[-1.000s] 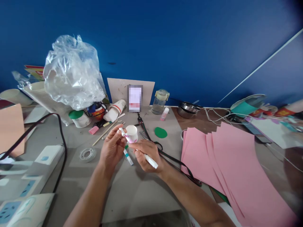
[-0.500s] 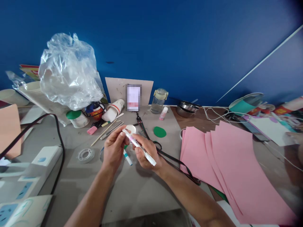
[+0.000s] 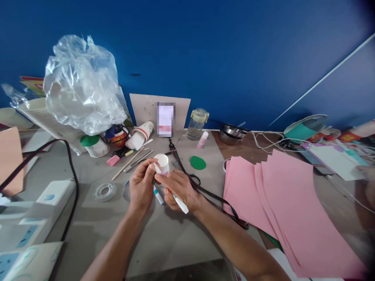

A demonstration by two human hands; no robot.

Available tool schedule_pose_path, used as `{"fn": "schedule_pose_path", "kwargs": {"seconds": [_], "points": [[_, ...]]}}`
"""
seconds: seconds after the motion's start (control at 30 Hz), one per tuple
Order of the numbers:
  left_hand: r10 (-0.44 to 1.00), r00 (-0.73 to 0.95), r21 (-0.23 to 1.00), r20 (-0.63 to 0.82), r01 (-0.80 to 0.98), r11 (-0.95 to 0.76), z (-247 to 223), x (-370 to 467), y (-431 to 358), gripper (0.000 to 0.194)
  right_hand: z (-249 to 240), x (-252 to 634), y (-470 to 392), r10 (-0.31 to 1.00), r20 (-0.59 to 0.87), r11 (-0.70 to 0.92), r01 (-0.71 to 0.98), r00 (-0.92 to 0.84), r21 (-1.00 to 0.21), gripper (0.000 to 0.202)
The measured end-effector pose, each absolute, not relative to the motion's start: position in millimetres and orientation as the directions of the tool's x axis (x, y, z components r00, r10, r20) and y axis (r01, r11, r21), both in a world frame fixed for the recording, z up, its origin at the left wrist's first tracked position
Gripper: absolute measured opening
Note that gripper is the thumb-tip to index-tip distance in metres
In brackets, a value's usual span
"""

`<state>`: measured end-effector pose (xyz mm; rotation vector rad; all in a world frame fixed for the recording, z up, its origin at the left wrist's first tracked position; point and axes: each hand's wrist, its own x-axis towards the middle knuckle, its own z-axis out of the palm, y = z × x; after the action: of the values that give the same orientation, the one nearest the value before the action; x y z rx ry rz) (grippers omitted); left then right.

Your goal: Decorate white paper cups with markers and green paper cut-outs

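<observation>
My left hand (image 3: 143,183) is closed, thumb and fingers pinching the white capped end (image 3: 157,168) of a marker. My right hand (image 3: 180,185) wraps round the body of the white marker (image 3: 181,204), whose back end sticks out below the palm. Its middle is hidden by my fingers, so I cannot tell whether cap and body are apart. Just beyond my fingertips stands a small white cup (image 3: 161,160). Under my hands lies a second marker, white with a teal band (image 3: 158,195). A green paper oval (image 3: 198,162) lies to the right of my right hand.
A black strap (image 3: 216,198) runs past my right forearm towards pink paper sheets (image 3: 290,203). Left are a tape roll (image 3: 104,191), power strips (image 3: 55,191) and a black cable (image 3: 76,183). A glass jar (image 3: 197,127), glue stick (image 3: 202,139) and phone (image 3: 166,120) stand at the back.
My right hand has shifted slightly towards my left hand and now covers the marker's middle. The marker's back end has moved left and down. More of the white cup shows.
</observation>
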<state>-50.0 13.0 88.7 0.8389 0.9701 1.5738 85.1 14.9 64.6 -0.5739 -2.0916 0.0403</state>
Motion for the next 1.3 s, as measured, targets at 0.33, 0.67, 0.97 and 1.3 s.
{"fn": "schedule_pose_path", "kwargs": {"seconds": [0.33,0.67,0.97,1.3], "points": [[0.951,-0.303,0.949,0.065,-0.274,-0.153,84,-39,3,0.026,43,75,21,0.442,0.808,0.866,0.420,-0.389,-0.271,0.036],[0.662,-0.695,0.904,0.280,-0.040,-0.425,84,-92,34,0.013,94,106,28,0.639,0.753,0.711,0.494,-0.157,-0.500,0.030],[0.861,-0.262,0.527,0.437,0.850,-0.008,48,-123,50,0.028,69,118,128,0.805,0.117,0.590,0.805,-0.581,-0.060,0.054],[0.954,-0.178,0.256,0.241,0.960,0.115,45,-121,49,0.032,61,119,131,0.860,0.264,0.498,0.831,-0.437,-0.247,0.042]]}}
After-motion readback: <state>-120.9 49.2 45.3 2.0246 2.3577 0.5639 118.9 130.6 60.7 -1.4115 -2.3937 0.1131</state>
